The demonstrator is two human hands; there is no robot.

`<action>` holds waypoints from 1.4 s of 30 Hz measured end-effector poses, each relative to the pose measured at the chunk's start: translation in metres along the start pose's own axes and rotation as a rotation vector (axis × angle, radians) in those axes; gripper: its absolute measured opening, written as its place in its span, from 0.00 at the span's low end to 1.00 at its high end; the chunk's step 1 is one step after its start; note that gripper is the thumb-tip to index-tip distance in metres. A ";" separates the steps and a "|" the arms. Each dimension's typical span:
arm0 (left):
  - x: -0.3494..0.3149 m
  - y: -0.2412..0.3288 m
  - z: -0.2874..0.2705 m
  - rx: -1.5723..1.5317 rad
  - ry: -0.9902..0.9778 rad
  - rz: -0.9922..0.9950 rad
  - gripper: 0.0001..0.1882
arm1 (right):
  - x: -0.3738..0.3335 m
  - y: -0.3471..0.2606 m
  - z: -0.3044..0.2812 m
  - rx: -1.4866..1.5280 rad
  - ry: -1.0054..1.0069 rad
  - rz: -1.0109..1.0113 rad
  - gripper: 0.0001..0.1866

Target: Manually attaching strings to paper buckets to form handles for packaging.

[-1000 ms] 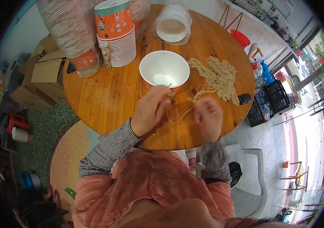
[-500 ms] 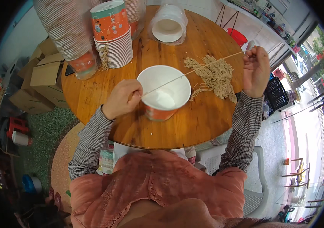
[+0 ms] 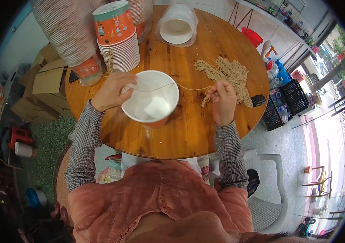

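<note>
A white paper bucket [image 3: 151,97] with an orange outer side stands tilted on the round table, its mouth facing me. My left hand [image 3: 113,91] is at its left rim, closed, with slightly blurred fingertips at one end of a thin tan string [image 3: 192,88]. The string hangs slack across the bucket's mouth. To the right of the bucket, my right hand [image 3: 225,101] pinches the string between thumb and fingertips. Just beyond that hand lies a loose bundle of tan strings [image 3: 231,77].
Stacked paper buckets [image 3: 119,50] and plastic-wrapped stacks [image 3: 61,34] stand at the far left of the wooden table [image 3: 196,133]. Wrapped white bowls [image 3: 176,30] lie at the back. A small black object [image 3: 258,100] rests at the right edge. Cardboard boxes [image 3: 51,85] sit left, black crates [image 3: 288,101] right.
The string has gone from taut to slack. My right hand came down and left, toward the bucket; my left hand shifted left and slightly away from me. The bucket moved left and tilted.
</note>
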State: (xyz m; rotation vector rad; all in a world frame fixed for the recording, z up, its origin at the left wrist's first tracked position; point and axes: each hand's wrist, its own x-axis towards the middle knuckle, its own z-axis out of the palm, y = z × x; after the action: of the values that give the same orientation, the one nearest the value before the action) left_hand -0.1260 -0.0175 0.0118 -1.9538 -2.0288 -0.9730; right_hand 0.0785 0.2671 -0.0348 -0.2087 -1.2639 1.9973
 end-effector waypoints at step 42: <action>-0.014 0.103 0.061 -0.347 0.319 -0.514 0.23 | -0.073 0.042 0.104 -0.537 -0.118 -0.518 0.06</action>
State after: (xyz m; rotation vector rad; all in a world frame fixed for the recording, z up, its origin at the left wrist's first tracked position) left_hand -0.0086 -0.0030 -0.0083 -1.2855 -2.3229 -1.7210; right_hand 0.0571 0.1350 -0.0360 -0.0105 -1.7093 1.2247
